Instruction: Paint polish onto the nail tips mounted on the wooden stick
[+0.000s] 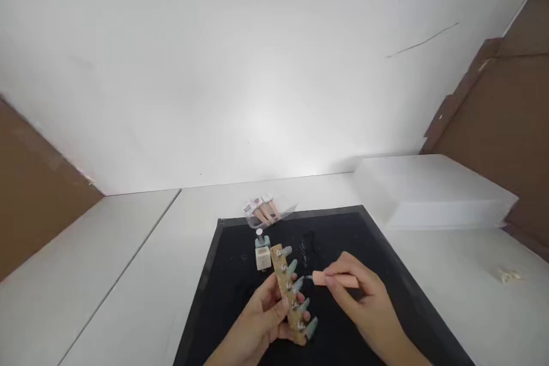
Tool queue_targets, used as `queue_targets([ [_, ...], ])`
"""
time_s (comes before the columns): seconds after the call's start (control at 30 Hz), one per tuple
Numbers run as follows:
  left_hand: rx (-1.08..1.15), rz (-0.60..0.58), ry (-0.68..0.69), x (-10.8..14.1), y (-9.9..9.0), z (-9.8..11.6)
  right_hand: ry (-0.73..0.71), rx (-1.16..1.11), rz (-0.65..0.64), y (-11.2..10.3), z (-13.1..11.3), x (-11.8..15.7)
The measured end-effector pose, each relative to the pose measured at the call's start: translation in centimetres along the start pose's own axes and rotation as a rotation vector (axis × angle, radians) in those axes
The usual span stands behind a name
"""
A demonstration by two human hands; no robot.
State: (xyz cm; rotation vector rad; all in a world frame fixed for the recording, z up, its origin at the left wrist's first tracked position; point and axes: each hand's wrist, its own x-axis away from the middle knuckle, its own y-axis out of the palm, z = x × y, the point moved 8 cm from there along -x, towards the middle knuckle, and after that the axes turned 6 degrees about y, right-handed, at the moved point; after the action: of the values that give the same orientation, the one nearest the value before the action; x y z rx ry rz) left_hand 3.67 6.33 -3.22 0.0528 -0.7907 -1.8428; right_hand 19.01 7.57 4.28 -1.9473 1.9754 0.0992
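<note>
My left hand [268, 314] is wrapped round a tan strip [281, 269] that carries several grey-green, nail-shaped pieces [311, 327] on small silvery mounts along its length. Between the thumb and fingers of my right hand [360, 291] is a peach-coloured handle [319, 278]. Its thin tip points left and reaches the middle nail-shaped piece [297, 285]; whether it touches cannot be made out. Just beyond the strip's far end stand a small whitish block [263, 258] and a grey-green item with a round white top [259, 232].
Both hands are over a black mat [334, 229] on a white table [141, 291]. A clear tray [285, 206] with several peach-handled items lies at its back edge. A white box [446, 206] stands at the right, with small pale loops [509, 276] in front.
</note>
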Motion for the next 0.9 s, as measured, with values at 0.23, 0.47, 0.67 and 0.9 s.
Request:
queue_targets([
  [0.23, -0.012, -0.004, 0.025, 0.1, 0.4, 0.5, -0.013, -0.04, 0.011, -0.4, -0.8, -0.4],
  [0.47, 0.003, -0.027, 0.028, -0.1, 0.9, 0.6, -0.063, -0.039, -0.103, 0.4, -1.1, -0.3],
  [0.67, 0.011, -0.037, 0.036, 0.0, 0.8, 0.4, 0.032, 0.038, 0.008, -0.2, -0.2, -0.6],
  [0.9, 0.016, -0.041, 0.032, 0.0, 0.6, 0.2, 0.185, -0.004, 0.068, -0.7, 1.1, -0.4],
])
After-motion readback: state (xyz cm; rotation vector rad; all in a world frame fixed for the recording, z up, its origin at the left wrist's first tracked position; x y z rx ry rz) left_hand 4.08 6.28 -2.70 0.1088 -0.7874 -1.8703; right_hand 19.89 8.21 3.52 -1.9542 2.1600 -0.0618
